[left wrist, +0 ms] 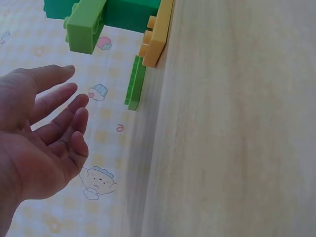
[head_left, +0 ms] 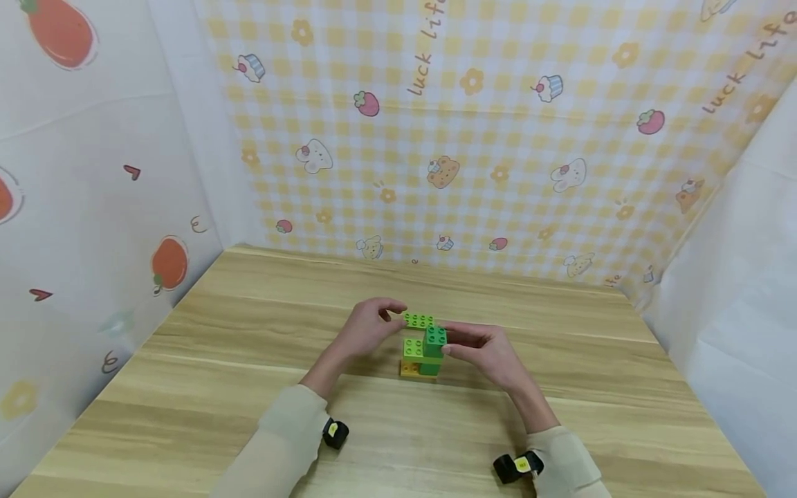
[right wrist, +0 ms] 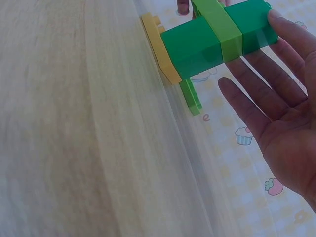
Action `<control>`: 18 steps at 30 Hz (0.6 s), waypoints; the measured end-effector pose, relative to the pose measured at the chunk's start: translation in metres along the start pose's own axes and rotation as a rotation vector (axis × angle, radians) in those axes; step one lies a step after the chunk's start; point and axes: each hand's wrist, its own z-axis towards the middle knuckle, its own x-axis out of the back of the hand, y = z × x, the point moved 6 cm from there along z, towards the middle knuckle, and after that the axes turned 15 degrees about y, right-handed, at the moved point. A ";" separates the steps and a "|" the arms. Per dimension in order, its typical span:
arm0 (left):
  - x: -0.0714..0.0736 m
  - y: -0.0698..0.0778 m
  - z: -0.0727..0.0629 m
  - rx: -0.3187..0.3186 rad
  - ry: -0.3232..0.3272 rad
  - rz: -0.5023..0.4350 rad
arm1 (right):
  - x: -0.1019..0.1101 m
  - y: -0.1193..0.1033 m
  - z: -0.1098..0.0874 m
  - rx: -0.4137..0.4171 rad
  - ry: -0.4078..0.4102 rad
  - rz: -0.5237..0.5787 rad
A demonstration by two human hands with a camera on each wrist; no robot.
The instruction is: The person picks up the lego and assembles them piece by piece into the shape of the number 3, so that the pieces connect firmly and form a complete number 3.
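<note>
A small stack of toy building bricks stands on the table. Its base is a flat orange brick (head_left: pixel 409 369), which carries a dark green block (right wrist: pixel 193 48). Across that lies a light green brick (left wrist: pixel 84 30), with a second dark green block (head_left: pixel 435 339) on top at the right end. My right hand (head_left: pixel 492 353) pinches this top block between thumb and fingers. My left hand (head_left: pixel 367 327) is held to the left of the stack, fingers loosely bent, nothing in its grasp. Behind the stack a flat light green brick (head_left: pixel 419 320) lies on the table, close to the left fingertips.
The wood-grain table (head_left: pixel 187 401) reaches back to a yellow checked cloth (head_left: pixel 398 152). White cloth (head_left: pixel 112 152) hangs along the left side, and more hangs on the right. A black wrist camera (head_left: pixel 335 434) sits on the left sleeve, another (head_left: pixel 518 466) on the right.
</note>
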 end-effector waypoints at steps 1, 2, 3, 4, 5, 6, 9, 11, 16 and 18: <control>-0.001 -0.001 0.002 0.004 0.001 0.005 | 0.000 0.000 0.000 0.000 0.002 -0.003; -0.002 -0.002 0.003 0.006 0.002 0.010 | 0.000 0.000 0.000 0.000 0.003 -0.006; -0.003 -0.004 0.004 0.009 -0.001 0.015 | 0.000 0.000 0.000 0.000 0.004 -0.010; -0.004 -0.005 0.005 0.011 -0.004 0.018 | 0.000 0.000 0.001 0.001 0.006 -0.014; -0.005 -0.007 0.006 0.015 -0.006 0.021 | 0.000 0.000 0.001 0.004 0.006 -0.019; -0.005 -0.008 0.006 0.017 -0.009 0.023 | 0.000 0.000 0.001 0.004 0.008 -0.023; -0.008 -0.013 0.008 0.035 -0.021 0.024 | -0.001 -0.001 0.002 0.006 0.007 -0.023; -0.009 -0.015 0.009 0.044 -0.028 0.025 | -0.001 -0.001 0.002 0.009 0.004 -0.025; -0.012 -0.020 0.012 0.062 -0.049 0.047 | 0.000 -0.001 0.001 0.008 0.003 -0.029; -0.014 -0.021 0.013 0.076 -0.056 0.064 | 0.000 -0.001 0.001 0.000 0.006 -0.031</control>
